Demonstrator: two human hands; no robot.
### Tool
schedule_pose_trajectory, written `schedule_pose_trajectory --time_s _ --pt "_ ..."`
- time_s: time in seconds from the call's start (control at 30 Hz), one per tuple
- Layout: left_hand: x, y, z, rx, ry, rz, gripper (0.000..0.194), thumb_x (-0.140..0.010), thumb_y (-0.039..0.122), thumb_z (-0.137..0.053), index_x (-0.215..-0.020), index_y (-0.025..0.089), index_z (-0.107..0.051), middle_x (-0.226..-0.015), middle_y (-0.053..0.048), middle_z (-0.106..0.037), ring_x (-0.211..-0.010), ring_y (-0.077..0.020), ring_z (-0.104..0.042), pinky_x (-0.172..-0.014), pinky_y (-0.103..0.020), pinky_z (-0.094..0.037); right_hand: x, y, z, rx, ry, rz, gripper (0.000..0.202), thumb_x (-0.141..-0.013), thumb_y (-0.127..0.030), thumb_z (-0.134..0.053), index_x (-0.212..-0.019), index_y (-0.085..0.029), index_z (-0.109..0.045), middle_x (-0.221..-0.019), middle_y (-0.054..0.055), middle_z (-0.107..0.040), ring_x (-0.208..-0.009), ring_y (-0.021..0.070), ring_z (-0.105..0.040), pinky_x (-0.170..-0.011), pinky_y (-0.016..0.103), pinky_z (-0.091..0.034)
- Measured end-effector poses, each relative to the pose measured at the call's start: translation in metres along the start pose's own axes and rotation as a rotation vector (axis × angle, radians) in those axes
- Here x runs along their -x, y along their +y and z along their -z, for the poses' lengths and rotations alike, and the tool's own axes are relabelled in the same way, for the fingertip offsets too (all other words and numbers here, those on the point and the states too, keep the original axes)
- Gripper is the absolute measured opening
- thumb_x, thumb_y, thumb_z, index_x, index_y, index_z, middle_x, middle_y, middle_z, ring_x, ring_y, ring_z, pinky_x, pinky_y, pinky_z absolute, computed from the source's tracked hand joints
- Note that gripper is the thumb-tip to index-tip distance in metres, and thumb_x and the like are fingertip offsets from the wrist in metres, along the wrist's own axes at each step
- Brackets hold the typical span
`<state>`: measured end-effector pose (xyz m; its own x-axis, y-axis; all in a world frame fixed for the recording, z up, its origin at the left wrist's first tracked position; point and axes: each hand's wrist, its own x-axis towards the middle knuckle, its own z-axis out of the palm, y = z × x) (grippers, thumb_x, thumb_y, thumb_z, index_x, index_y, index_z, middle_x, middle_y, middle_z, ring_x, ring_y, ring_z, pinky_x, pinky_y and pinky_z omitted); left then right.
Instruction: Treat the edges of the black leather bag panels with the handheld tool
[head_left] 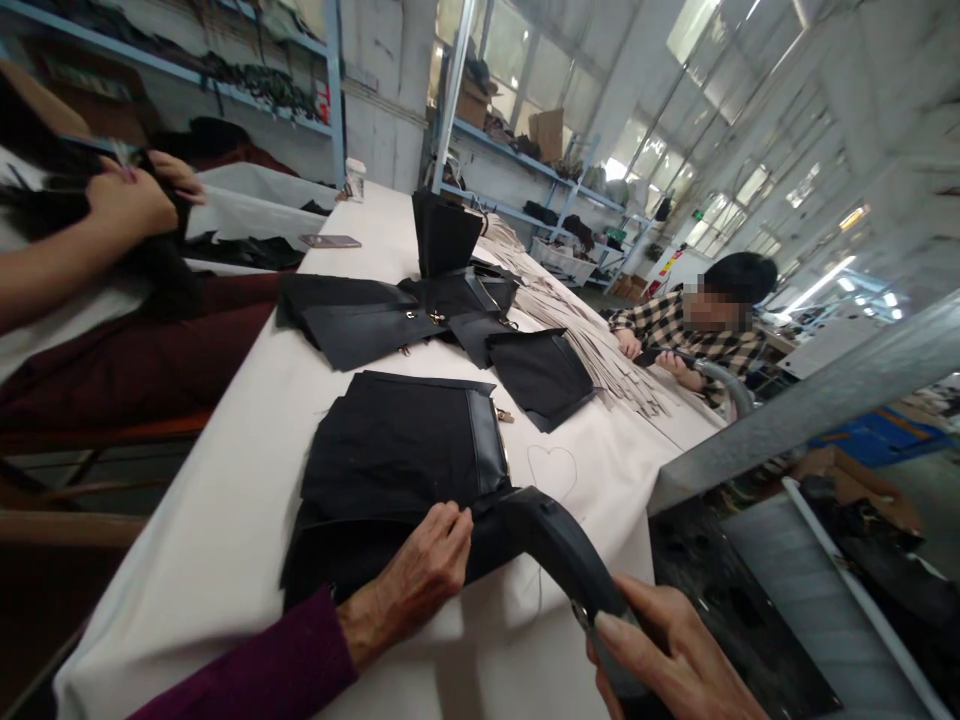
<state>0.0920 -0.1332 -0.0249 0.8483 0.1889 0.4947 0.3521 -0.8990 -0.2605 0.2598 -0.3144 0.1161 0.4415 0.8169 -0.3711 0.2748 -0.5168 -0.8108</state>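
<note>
Covering the middle of the room, a white-topped table [247, 470] runs away from the viewer. On its near half, between the left and right edges, lies a stack of black panels [397, 440], long side roughly crosswise. The left hand [427, 560] is nearer to it, fingertips pinched closed on its near edge, the stack extending leftward and away. The right hand [660, 640], close to the table's right edge, wraps thumb and fingers around a curved dark piece [570, 550], which arcs away and leftward to the stack's near right corner. A phone [330, 241] rests by the far left edge. Beyond the curve is a thin heart outline [553, 470]; a small metal clasp [505, 415] juts from the stack's right side. No brand or lettering is legible.
</note>
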Motion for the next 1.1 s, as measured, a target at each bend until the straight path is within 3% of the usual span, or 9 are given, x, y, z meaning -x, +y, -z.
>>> schedule_pose_trajectory --time_s 0.07,0.2,0.3,0.43,0.7,0.9,1.1 --pt "0.001 -0.001 0.004 0.018 -0.019 -0.009 0.037 -0.08 -0.001 -0.038 -0.112 -0.001 -0.058 -0.109 -0.018 -0.058 -0.102 -0.0275 -0.054 -0.093 -0.042 -0.044 -0.004 -0.013 -0.006 0.026 -0.046 -0.001 0.058 -0.08 -0.06 -0.054 -0.117 -0.015 -0.052 -0.066 0.002 -0.06 -0.046 0.0141 -0.056 -0.042 0.023 -0.046" --pt "0.001 -0.004 0.01 0.057 -0.033 0.0 0.038 -0.08 0.0 -0.037 -0.11 0.002 -0.059 -0.111 -0.017 -0.058 -0.104 -0.0268 -0.054 -0.094 -0.041 -0.044 -0.017 -0.037 -0.017 0.071 -0.197 -0.007 0.046 -0.083 -0.059 -0.049 -0.091 -0.014 -0.054 -0.053 -0.003 -0.054 -0.042 0.0105 -0.053 -0.04 0.018 -0.041" --pt "0.002 -0.004 0.009 0.069 0.022 0.016 0.037 -0.079 -0.002 -0.038 -0.108 0.002 -0.061 -0.106 -0.015 -0.061 -0.1 -0.0258 -0.056 -0.092 -0.04 -0.045 -0.026 -0.044 -0.023 0.09 -0.201 -0.003 0.043 -0.084 -0.057 -0.049 -0.082 -0.014 -0.052 -0.052 -0.002 -0.055 -0.042 0.0098 -0.053 -0.04 0.017 -0.042" --pt "0.003 -0.003 0.005 0.102 0.066 0.028 0.038 -0.077 -0.004 -0.039 -0.108 0.001 -0.06 -0.107 -0.016 -0.061 -0.1 -0.0269 -0.056 -0.091 -0.04 -0.046 -0.028 -0.047 -0.024 0.1 -0.166 0.003 0.041 -0.085 -0.055 -0.05 -0.083 -0.013 -0.051 -0.055 -0.001 -0.056 -0.044 0.0098 -0.054 -0.04 0.017 -0.044" --pt "0.003 -0.005 0.008 0.099 0.07 0.035 0.04 -0.077 -0.004 -0.036 -0.109 0.002 -0.06 -0.104 -0.014 -0.062 -0.098 -0.0254 -0.058 -0.09 -0.039 -0.047 -0.013 -0.051 0.0 0.133 -0.119 0.037 0.045 -0.087 -0.058 -0.045 -0.078 -0.014 -0.051 -0.051 -0.003 -0.051 -0.041 0.009 -0.05 -0.04 0.018 -0.038" --pt "0.006 -0.002 0.002 0.117 0.093 0.047 0.04 -0.076 -0.005 -0.039 -0.11 0.001 -0.059 -0.107 -0.015 -0.061 -0.101 -0.0269 -0.057 -0.09 -0.039 -0.046 -0.023 -0.045 -0.015 0.147 -0.192 0.012 0.044 -0.086 -0.058 -0.046 -0.081 -0.014 -0.05 -0.051 -0.003 -0.052 -0.041 0.0095 -0.051 -0.04 0.017 -0.04" --pt "0.007 -0.002 0.004 0.132 0.084 0.056 0.039 -0.077 -0.003 -0.038 -0.109 0.003 -0.06 -0.109 -0.015 -0.06 -0.102 -0.0265 -0.055 -0.091 -0.04 -0.046 -0.031 -0.04 -0.025 0.196 -0.175 -0.036 0.043 -0.084 -0.058 -0.048 -0.087 -0.015 -0.052 -0.057 -0.002 -0.055 -0.045 0.0119 -0.056 -0.04 0.018 -0.045"
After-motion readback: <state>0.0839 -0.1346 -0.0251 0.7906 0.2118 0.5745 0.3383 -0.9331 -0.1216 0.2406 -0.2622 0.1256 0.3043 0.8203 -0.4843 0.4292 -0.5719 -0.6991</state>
